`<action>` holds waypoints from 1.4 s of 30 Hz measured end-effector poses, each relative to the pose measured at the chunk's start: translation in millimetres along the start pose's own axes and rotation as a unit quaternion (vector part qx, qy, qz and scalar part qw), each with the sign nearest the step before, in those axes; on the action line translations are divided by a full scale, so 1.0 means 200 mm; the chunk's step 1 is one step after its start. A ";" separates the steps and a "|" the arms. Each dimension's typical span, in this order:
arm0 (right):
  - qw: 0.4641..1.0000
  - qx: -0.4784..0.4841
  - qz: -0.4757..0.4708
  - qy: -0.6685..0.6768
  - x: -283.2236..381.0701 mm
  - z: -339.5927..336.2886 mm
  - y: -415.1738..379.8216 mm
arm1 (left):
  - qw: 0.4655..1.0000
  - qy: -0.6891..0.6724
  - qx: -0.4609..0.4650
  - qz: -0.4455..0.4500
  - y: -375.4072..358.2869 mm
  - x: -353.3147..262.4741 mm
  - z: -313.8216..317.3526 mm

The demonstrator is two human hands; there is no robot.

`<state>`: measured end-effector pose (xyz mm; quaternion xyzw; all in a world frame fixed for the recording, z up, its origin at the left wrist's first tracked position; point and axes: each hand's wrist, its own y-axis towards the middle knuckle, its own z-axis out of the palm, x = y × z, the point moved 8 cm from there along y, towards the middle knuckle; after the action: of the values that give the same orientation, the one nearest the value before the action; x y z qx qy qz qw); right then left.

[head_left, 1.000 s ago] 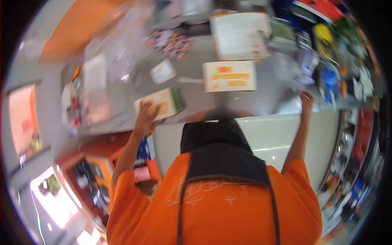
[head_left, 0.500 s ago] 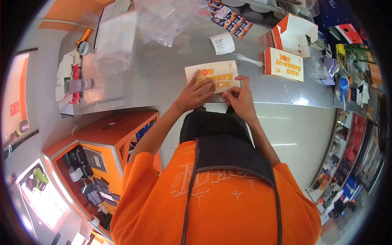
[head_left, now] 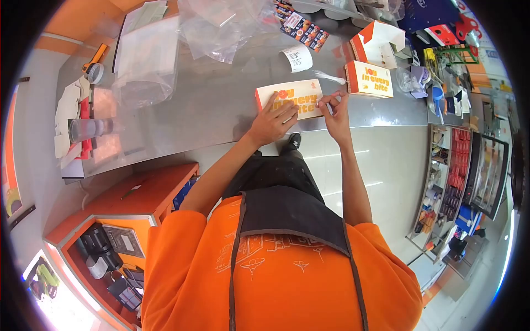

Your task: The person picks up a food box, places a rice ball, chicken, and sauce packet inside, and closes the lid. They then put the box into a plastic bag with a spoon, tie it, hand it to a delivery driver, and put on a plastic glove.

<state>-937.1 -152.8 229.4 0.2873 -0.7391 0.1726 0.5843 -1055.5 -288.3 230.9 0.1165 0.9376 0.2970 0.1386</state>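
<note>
A closed white cardboard food box (head_left: 302,91) with yellow lettering and a red side lies near the front edge of the metal table. My left hand (head_left: 273,122) rests on its top at the left, fingers stretched out and flat. At the box's right end is my right hand (head_left: 338,117), its thumb and fingers bent together in a pinch. The fingertips meet the end edge; whether they grip a flap or something small is hidden.
Right of the hands stand a second closed box (head_left: 369,79) and an open box (head_left: 381,44). A receipt (head_left: 297,58), a white plastic strip (head_left: 329,76) and printed cards (head_left: 305,32) lie beyond. Clear plastic bags (head_left: 221,30) and a cup (head_left: 88,129) are to the left.
The camera view has shifted. My right hand has moved from the box's front right corner to its right end, with the fingers drawn together. My left hand stays on the box top.
</note>
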 end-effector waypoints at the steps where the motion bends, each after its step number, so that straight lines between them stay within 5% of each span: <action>1: 0.998 0.000 -0.025 -0.054 0.01 0.01 -0.01 | 1.000 -0.006 -0.001 -0.001 -0.01 0.00 0.00; 3: 0.984 0.001 -0.076 -0.163 0.02 0.02 -0.02 | 1.000 -0.016 -0.006 -0.001 -0.01 0.01 0.01; 12: 0.989 -0.029 0.131 -0.055 0.01 0.19 -0.19 | 0.997 -0.069 -0.012 -0.028 -0.02 0.03 0.01; 23: 0.978 -0.076 0.160 -0.108 -0.03 0.23 -0.25 | 0.998 -0.059 0.000 -0.007 -0.03 0.03 0.00; 29: 0.986 -0.100 0.075 -0.110 -0.02 0.24 -0.27 | 0.995 -0.098 0.031 -0.021 0.01 0.03 -0.01; 36: 0.979 -0.124 0.109 -0.122 -0.03 0.21 -0.28 | 0.995 -0.086 0.009 -0.050 0.05 0.01 -0.02; 39: 0.941 -0.078 0.201 -0.261 -0.11 0.13 -0.28 | 0.998 -0.052 0.012 -0.040 0.04 -0.01 0.02; 42: 0.953 -0.098 0.144 -0.247 -0.05 -0.04 -0.25 | 0.993 -0.070 0.071 -0.058 0.06 -0.01 0.02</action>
<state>-897.9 -183.6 217.7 0.1528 -0.9071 0.1051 0.3778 -1050.5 -277.4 233.8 0.0920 0.9496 0.2118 0.2122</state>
